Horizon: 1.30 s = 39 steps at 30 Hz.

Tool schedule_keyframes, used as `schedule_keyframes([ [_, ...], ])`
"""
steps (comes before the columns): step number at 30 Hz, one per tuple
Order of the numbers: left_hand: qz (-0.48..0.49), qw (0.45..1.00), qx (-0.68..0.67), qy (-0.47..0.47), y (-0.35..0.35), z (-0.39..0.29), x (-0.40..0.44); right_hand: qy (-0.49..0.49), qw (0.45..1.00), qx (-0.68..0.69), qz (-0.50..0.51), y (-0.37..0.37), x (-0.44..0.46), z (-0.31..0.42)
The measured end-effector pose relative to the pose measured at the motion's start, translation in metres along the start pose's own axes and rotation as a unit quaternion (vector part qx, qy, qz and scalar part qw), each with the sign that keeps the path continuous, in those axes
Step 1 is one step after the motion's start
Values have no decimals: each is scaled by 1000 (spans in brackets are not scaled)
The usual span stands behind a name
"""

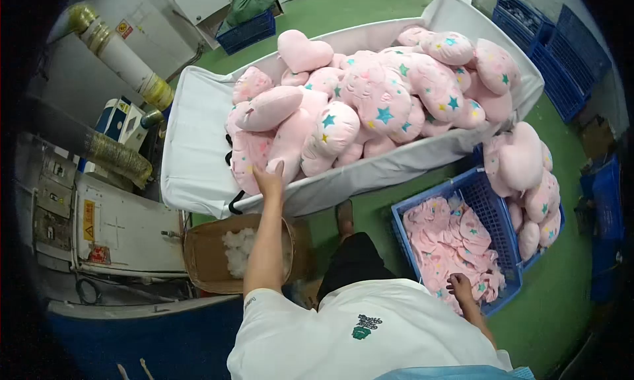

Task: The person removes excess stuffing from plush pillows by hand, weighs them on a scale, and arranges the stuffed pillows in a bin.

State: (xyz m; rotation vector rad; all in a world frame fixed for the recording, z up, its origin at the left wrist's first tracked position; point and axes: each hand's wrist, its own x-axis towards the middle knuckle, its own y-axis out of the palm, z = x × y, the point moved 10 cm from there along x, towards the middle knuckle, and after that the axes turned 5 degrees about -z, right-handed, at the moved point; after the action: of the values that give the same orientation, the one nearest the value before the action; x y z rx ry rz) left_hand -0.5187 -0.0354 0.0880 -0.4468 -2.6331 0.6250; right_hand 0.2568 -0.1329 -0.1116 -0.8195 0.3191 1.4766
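Note:
My left hand (269, 181) reaches to the near left edge of a white fabric-sided bin (191, 139). Its fingers are apart, at the lower end of a stuffed pink piece (288, 141); whether they press on it I cannot tell. Stuffed pink plush pieces, several with blue, green and yellow stars, are heaped in the bin, a heart-shaped one (304, 52) on top. To the right, my right hand (460, 288) hovers over or rests lightly on unfilled pink star-print covers (449, 238) in a blue crate (490, 198). Its fingers are slightly bent and apart, with nothing visible between them.
A cardboard box (205, 258) with white stuffing (239, 251) stands at left, beside a machine (129, 228) with a large hose (122, 56). More stuffed pieces (522, 158) pile up behind the crate. Blue crates (571, 63) stand at far right. A dark-clothed leg (353, 258) is below the bin.

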Motion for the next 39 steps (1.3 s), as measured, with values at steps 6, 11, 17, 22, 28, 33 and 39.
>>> schedule_keyframes([
  [6, 113, 895, 336, 272, 120, -75, 193, 29, 993, -76, 86, 159, 66, 121],
  [11, 189, 833, 388, 345, 200, -28, 247, 7, 988, -73, 138, 269, 93, 235],
  [17, 200, 882, 286, 316, 225, 6, 300, 15, 984, -92, 150, 320, 112, 290],
  [22, 171, 903, 202, 339, 198, -71, 351, 31, 981, -133, 138, 328, 123, 331],
  [28, 87, 872, 154, 456, 160, -135, 419, -68, 985, -85, 131, 362, 144, 436],
  [33, 160, 943, 238, 169, 202, -30, 455, -137, 990, 5, 41, 357, 159, 526],
  [39, 520, 852, -8, -62, 262, -15, 202, -265, 944, -94, -171, 261, 232, 546],
])
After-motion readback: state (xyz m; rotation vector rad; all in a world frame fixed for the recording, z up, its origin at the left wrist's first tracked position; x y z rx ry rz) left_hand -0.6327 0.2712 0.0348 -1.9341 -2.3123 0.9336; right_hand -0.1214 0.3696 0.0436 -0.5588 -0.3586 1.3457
